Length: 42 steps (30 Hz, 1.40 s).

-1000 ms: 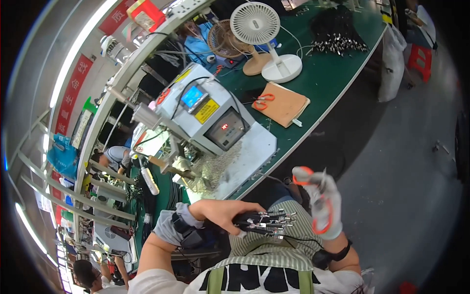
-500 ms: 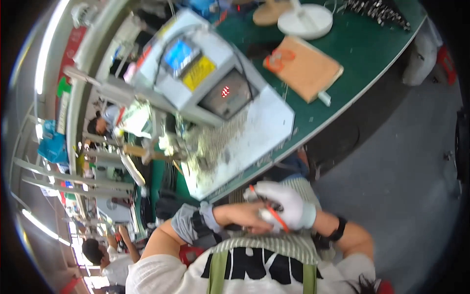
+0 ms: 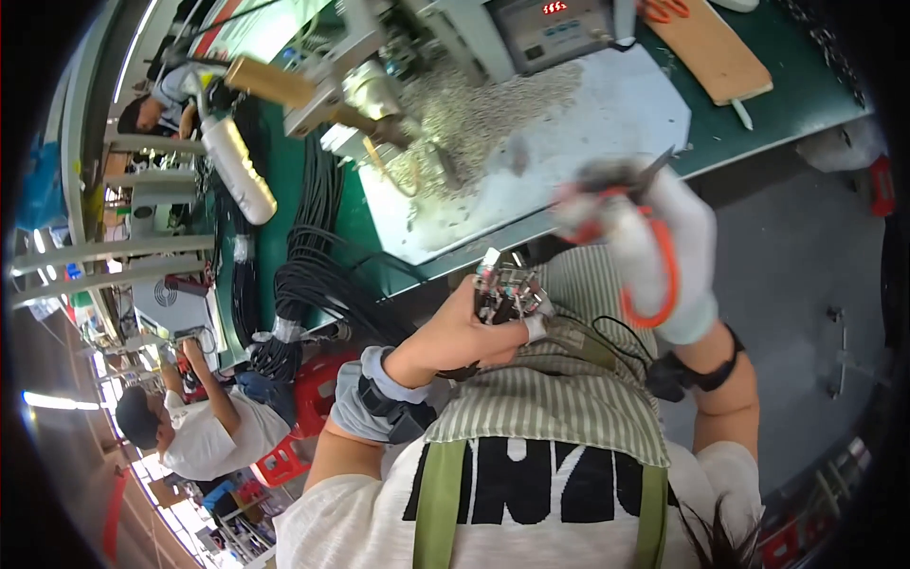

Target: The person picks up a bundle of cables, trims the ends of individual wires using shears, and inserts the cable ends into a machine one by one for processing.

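My bare left hand [image 3: 464,330], in front of my lap, closes round a bunch of small metal-and-clear connectors [image 3: 508,289], with black cable parts among them. Higher and to the right, my right hand [image 3: 668,247] wears a white glove. Orange-handled scissors [image 3: 662,275] are in it, one loop lying over the gloved palm and the dark blades pointing up past the fingers. Motion smears its fingertips, so a red and dark patch there cannot be made out. Both hands are apart, near the bench's front edge.
On the green bench stands a grey machine [image 3: 559,33] with a red display. Its white base plate [image 3: 616,104] bears many tiny clippings. Bundles of black cable [image 3: 313,237] hang at the left. A cardboard piece [image 3: 711,52] lies far right. A co-worker [image 3: 209,417] sits at left.
My hands were together at my lap; now they are apart. The right hand with the scissors has risen over the bench edge. The connector bunch in my left hand has come into sight.
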Tool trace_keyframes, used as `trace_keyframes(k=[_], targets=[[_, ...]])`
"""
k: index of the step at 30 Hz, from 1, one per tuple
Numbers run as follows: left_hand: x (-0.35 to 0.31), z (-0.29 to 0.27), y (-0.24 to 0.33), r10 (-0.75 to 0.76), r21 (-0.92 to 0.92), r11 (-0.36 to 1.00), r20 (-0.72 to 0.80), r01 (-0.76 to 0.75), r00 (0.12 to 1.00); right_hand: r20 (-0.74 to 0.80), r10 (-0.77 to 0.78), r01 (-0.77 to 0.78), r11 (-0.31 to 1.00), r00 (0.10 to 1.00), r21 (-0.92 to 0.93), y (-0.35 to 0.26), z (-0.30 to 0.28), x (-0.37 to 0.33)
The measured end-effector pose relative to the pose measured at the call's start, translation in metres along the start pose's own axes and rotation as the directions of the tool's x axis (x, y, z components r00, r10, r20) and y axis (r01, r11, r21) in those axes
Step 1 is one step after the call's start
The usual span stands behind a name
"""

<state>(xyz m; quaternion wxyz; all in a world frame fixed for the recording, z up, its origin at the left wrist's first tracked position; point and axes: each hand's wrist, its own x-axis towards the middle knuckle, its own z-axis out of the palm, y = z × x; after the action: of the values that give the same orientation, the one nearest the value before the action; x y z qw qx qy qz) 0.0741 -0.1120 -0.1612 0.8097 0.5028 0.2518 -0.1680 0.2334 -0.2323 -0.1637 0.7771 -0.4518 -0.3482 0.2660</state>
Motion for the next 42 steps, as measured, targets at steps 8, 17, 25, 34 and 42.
trace_keyframes(k=[8, 17, 25, 34, 42], targets=[[-0.028, -0.025, -0.016, 0.27, 0.255, 0.929, 0.036, -0.27, 0.962, 0.397, 0.678, -0.577, 0.735, 0.619, -0.357, 0.002, 0.025, 0.011], [-0.055, -0.03, 0.002, 0.196, 0.041, 0.98, -0.085, -0.193, 0.977, 0.365, 0.648, -0.557, 0.762, 0.669, -0.33, -0.007, 0.054, 0.023], [-0.098, -0.063, -0.014, 0.329, -0.349, 0.86, -0.179, -0.372, 0.927, 0.241, 0.791, -0.59, 0.588, 0.563, -0.553, 0.009, -0.011, -0.024], [-0.071, -0.027, 0.002, 0.443, 0.225, 0.888, -0.191, -0.4, 0.876, 0.417, 0.27, 0.263, 0.461, 0.868, -0.847, 0.121, -0.008, -0.094], [-0.026, -0.026, 0.019, 0.644, 0.467, 0.706, -0.113, -0.532, 0.757, 0.308, 0.214, 0.097, 0.658, 0.927, -0.747, 0.021, -0.004, -0.062]])
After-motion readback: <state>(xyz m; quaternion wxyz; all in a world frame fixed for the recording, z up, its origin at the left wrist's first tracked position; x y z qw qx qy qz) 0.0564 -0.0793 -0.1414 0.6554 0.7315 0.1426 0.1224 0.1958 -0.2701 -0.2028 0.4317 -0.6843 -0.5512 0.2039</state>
